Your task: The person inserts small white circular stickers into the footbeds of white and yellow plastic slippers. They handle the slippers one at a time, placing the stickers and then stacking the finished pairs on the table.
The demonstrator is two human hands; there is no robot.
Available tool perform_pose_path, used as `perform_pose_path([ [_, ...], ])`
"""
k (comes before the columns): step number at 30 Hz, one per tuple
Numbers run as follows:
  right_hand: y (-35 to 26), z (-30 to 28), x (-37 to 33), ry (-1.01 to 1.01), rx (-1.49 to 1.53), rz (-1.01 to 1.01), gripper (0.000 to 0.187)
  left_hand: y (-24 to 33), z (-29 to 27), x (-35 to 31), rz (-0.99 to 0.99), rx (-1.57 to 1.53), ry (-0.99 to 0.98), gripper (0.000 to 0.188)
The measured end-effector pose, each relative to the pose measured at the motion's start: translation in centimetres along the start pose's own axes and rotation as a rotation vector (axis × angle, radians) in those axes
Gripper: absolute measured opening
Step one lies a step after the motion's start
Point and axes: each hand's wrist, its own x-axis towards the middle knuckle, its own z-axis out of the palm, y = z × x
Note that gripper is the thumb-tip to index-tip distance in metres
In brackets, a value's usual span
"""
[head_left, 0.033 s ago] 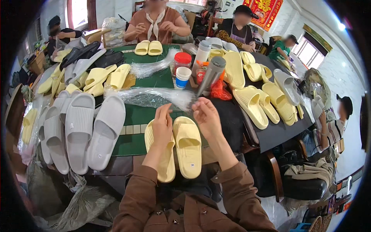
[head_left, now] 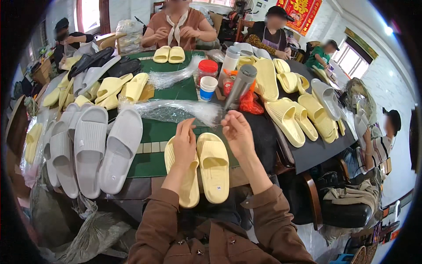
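Two pale yellow slippers stand side by side at the table's near edge, toes away from me. My left hand is over the left slipper, covering part of its strap, with its fingers loosely stretched and nothing visible in them. The right slipper has a small white size sticker on its heel. Raised beyond it and to its right, my right hand has thumb and fingers pinched together; whatever they hold is too thin to make out. A bundle of clear plastic strands lies just past my hands.
Grey slippers stand at left, with yellow ones behind. More yellow slippers lie at right. A steel flask, a paper cup and a red-lidded jar occupy the middle. Other people sit around.
My right hand has shifted slightly to the right, its fingertips still pinched. My left hand and the two slippers have hardly moved.
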Motion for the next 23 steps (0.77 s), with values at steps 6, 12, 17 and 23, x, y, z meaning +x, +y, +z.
perform_pose_path([
  [6,-2.8,-1.4,-0.2,-0.03,-0.282,-0.2,0.012,-1.3,0.1,-0.1,0.071,0.364,0.001,0.021],
  [12,-1.7,-2.0,-0.8,0.002,-0.568,-0.113,0.032,-2.4,-0.1,-0.1,-0.119,0.328,-0.035,0.03],
  [17,-2.4,-3.6,-1.4,0.101,-0.638,-0.028,0.038,-2.2,-0.1,-0.1,-0.155,0.255,-0.001,0.038],
  [23,-7.5,-5.8,-2.3,0.228,-0.603,-0.43,0.024,-2.8,-0.1,-0.2,-0.17,0.277,-0.053,0.036],
])
